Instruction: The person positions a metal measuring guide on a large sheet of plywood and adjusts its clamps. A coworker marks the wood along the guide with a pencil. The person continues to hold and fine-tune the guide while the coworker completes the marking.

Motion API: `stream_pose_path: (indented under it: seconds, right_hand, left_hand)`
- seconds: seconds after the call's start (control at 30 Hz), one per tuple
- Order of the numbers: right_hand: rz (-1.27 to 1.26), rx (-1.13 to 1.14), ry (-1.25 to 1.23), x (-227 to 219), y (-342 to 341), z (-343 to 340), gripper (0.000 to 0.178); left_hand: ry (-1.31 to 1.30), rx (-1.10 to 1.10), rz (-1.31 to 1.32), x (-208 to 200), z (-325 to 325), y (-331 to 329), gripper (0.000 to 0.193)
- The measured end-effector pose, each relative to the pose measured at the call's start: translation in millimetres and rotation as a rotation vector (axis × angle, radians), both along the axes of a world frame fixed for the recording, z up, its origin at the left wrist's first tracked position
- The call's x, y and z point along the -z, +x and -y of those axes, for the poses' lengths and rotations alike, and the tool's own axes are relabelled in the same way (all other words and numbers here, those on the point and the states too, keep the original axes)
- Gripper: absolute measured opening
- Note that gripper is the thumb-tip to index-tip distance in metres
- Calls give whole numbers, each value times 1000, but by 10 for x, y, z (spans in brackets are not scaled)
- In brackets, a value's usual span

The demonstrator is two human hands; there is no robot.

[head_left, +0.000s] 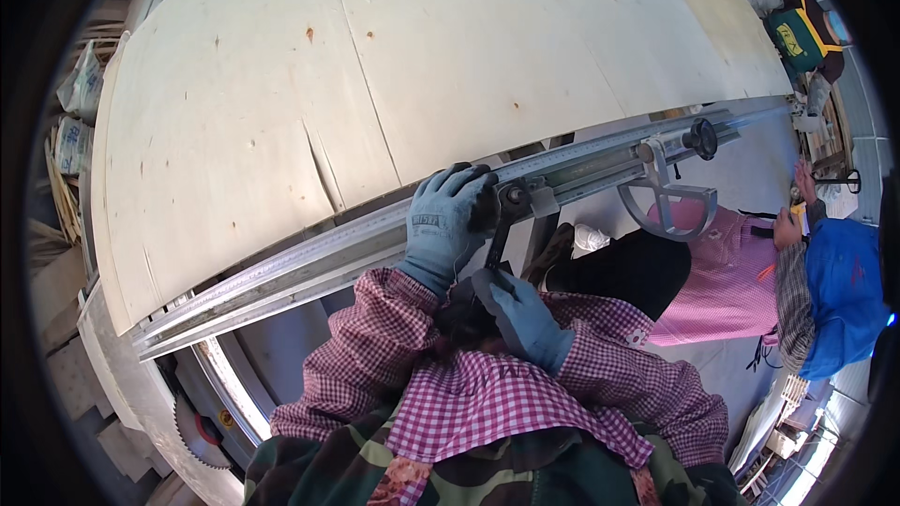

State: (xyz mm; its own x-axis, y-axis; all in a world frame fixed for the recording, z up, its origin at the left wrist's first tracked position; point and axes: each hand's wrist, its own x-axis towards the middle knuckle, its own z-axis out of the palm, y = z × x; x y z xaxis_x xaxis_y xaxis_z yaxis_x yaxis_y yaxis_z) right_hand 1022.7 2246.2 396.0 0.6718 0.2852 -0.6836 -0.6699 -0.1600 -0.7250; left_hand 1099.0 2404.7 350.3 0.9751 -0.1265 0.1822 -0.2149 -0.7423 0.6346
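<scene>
A large pale plywood sheet (450,47) lies ahead of me, its near edge along an aluminium rail (272,276) with a marked scale. My left hand (450,215), in a grey-blue glove with dark fingertips, curls over the rail at the sheet's edge. Right beside its fingers sits a metal stop block (530,197). From that block a black lever (500,242) slants down toward me. My right hand (530,319), gloved too, is closed round the lever's lower end; its palm side is hidden.
On the rail's right part are a curved metal bracket (670,211) and a black knob (700,139). A toothed saw blade (192,436) lies at lower left. One person in a blue cap (848,295) stands at right; another person (804,37) is at the far right corner.
</scene>
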Motion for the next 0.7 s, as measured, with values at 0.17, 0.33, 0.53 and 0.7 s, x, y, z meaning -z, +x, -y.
stream_pose_path:
  seconds: [0.17, 0.33, 0.53, 0.7]
  right_hand:
    - [506, -170, -102, -313, 38, 500, 31]
    - [1022, -452, -765, -680, 717, 1075, 27]
    - [1345, -804, -1121, -567, 1110, 1278, 41]
    - [1488, -832, -1048, -444, 1380, 1321, 40]
  left_hand:
    - [-33, -9, -27, 59, -9, -15, 70]
    - [-34, -22, -35, -5, 3, -28, 70]
    - [10, -34, -42, -4, 11, -21, 72]
    - [21, -27, -56, -16, 2, -19, 71]
